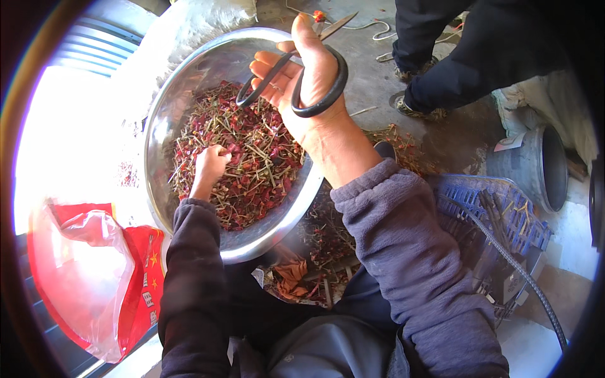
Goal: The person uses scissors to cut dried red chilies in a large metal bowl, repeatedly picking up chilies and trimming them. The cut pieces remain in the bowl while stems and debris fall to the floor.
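A large steel basin (160,108) lies before me, holding a heap of dried red plant bits and short cut stems (255,160). Over its far right rim my right hand (302,78) is raised palm up, with black-handled scissors (326,101) looped over the thumb and fingers. Their blades point up and to the right. Beside the blades, at the thumb tip, shows a small red-orange piece (319,16). My left hand (211,165) is down at the left part of the heap, fingers curled; whether they pinch a piece is unclear.
A red plastic sack (142,283) stands at left, and a pale sack (189,28) behind the basin. Another person's dark trouser legs (453,56) are at upper right. Right of me are a blue plastic crate (496,189), a tipped grey bucket (510,158) and plant stalks (401,146) on the floor.
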`<state>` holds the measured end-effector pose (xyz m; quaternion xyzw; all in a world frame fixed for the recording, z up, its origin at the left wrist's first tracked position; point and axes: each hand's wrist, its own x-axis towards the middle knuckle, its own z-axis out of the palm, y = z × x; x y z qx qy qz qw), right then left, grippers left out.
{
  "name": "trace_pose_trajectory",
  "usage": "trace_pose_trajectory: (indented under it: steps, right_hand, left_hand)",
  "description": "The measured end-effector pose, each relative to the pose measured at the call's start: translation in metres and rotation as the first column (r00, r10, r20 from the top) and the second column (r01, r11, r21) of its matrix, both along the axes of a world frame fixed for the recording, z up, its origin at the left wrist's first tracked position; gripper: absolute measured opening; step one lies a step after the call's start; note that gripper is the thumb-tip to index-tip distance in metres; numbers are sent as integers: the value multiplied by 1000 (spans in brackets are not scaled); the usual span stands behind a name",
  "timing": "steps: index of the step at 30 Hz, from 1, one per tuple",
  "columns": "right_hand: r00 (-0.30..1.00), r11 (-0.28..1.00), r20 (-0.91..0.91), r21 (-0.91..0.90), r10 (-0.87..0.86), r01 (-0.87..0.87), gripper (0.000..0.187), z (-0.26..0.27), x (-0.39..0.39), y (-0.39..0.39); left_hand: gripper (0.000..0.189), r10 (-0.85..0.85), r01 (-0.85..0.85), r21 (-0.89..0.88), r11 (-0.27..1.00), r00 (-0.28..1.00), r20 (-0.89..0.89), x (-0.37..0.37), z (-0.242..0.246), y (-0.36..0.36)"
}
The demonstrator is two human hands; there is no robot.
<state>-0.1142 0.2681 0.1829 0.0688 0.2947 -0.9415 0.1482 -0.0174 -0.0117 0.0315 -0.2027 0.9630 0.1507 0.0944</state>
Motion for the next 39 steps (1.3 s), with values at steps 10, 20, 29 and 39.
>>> trace_pose_trajectory:
  steps: [10, 20, 29, 39]
  right_hand:
    - [999, 999, -11, 17, 33, -33, 70, -15, -5, 1]
    - [992, 987, 50, -121, 112, -105, 60, -12, -12, 1]
    - [990, 988, 89, -123, 108, -97, 60, -13, -15, -3]
    - [986, 948, -29, 281, 163, -149, 64, -5, 3, -2]
  left_hand:
    - [19, -163, 138, -181, 974, 977, -135, 23, 18, -6]
    - [22, -420, 504, -362, 784, 861, 287, -9, -2, 34]
    - [16, -70, 88, 87, 992, 979, -192, 38, -2, -26]
    - [37, 546, -34, 919, 393, 813, -203, 52, 71, 12]
